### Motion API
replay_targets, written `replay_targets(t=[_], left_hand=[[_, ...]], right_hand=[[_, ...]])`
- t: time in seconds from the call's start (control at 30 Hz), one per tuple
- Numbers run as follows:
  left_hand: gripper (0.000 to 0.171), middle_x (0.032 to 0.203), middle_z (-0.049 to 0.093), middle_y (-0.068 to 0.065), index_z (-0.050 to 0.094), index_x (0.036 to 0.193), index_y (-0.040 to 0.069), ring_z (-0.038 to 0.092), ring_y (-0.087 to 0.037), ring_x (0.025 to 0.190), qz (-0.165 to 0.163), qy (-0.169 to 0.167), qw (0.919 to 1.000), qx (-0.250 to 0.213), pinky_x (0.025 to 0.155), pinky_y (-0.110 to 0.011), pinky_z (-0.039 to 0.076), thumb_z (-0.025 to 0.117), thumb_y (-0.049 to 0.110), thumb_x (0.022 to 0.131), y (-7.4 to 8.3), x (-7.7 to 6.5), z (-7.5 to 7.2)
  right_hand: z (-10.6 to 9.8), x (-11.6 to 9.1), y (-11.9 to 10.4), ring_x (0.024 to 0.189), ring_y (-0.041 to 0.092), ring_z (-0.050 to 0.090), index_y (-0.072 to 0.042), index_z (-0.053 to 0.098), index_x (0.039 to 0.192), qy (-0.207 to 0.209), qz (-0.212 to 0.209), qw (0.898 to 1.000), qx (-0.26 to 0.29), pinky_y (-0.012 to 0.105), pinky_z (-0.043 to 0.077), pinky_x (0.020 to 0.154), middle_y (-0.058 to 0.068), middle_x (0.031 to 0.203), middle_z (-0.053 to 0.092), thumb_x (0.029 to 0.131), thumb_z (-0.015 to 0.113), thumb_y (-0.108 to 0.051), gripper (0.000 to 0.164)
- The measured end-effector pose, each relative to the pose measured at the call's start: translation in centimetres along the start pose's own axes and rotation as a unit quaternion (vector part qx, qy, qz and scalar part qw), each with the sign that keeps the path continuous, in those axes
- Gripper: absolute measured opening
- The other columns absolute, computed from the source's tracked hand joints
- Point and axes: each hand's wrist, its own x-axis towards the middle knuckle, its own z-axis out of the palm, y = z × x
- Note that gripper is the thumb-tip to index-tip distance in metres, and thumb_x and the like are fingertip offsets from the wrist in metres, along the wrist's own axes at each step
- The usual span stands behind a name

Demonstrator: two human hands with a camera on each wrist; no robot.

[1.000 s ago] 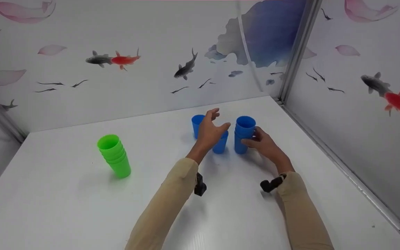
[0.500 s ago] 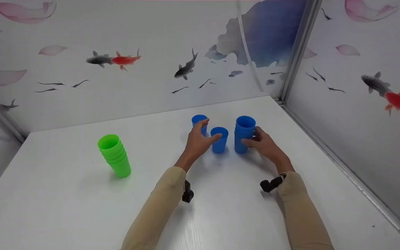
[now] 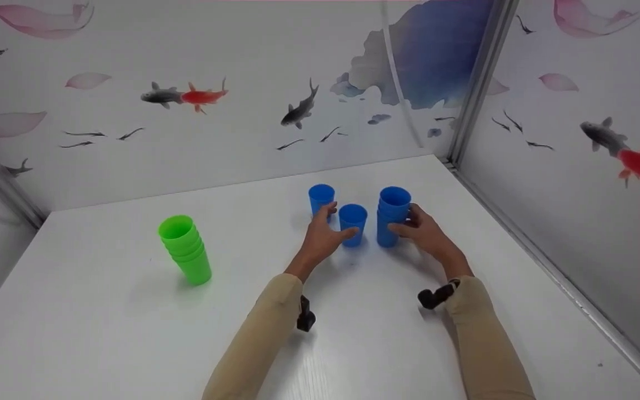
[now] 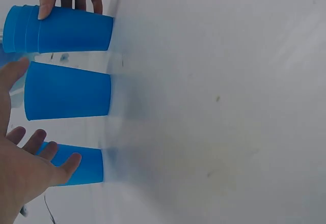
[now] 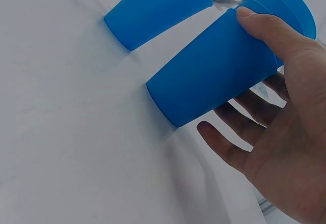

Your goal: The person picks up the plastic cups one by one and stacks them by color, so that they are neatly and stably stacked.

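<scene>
My right hand (image 3: 425, 230) grips a stack of nested blue cups (image 3: 388, 230), its thumb on the near side and fingers behind. The stack stands upright on the table. Just left of it stands a single blue cup (image 3: 353, 218). Around this cup my left hand (image 3: 320, 240) is spread, thumb in front of it and fingers to its left. In the left wrist view a gap shows between those fingers and the middle cup (image 4: 69, 91). Another single blue cup (image 3: 321, 195) stands farther back, partly hidden behind the left fingers.
A leaning-looking stack of green cups (image 3: 186, 250) stands on the white table (image 3: 103, 333) at the left. Panels printed with fish, the back wall (image 3: 231, 150) and right wall (image 3: 553, 178), border the table.
My left hand has come down and left from above the single cups, then slightly right, to around the middle cup. The right hand and the stacks keep their places.
</scene>
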Motion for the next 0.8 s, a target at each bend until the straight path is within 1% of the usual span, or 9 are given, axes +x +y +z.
replay_targets(t=[0.13,0.37,0.6,0.8], left_hand=[[0.082,0.160,0.039,-0.011,0.031,0.156,0.014,0.035,-0.031,0.150,-0.008,0.000,1.0000,0.002,0.121,-0.050,0.034,0.075,0.038,0.090,-0.1,0.3,0.5],[0.082,0.159,0.040,-0.013,0.031,0.155,0.011,0.038,-0.031,0.149,-0.005,0.001,1.0000,-0.006,0.120,-0.049,0.036,0.075,0.036,0.090,-0.3,0.4,1.4],[0.085,0.161,0.036,-0.013,0.029,0.156,0.012,0.036,-0.031,0.149,-0.032,0.017,0.9990,-0.027,0.119,-0.049,0.037,0.074,0.039,0.090,0.1,0.5,2.2],[0.082,0.161,0.036,-0.013,0.031,0.155,0.011,0.036,-0.031,0.149,-0.047,0.033,0.9979,-0.029,0.119,-0.048,0.038,0.074,0.038,0.091,0.4,0.9,2.4]], right_hand=[[0.0,-0.1,-0.1,0.152,0.041,0.028,-0.015,0.014,0.160,0.000,-0.008,1.000,0.005,0.057,0.032,0.119,0.017,0.167,0.021,0.092,0.068,-0.050,0.093],[-0.1,0.0,0.2,0.151,0.040,0.029,-0.015,0.015,0.160,0.007,-0.012,1.000,0.006,0.058,0.031,0.120,0.018,0.165,0.024,0.087,0.071,-0.057,0.101],[0.1,-0.3,0.1,0.152,0.040,0.028,-0.017,0.016,0.160,0.010,-0.006,1.000,-0.002,0.060,0.028,0.120,0.016,0.165,0.025,0.083,0.071,-0.064,0.105],[0.2,-0.2,0.0,0.152,0.040,0.028,-0.017,0.017,0.160,0.008,-0.010,1.000,-0.007,0.061,0.027,0.120,0.016,0.165,0.026,0.083,0.070,-0.065,0.104]])
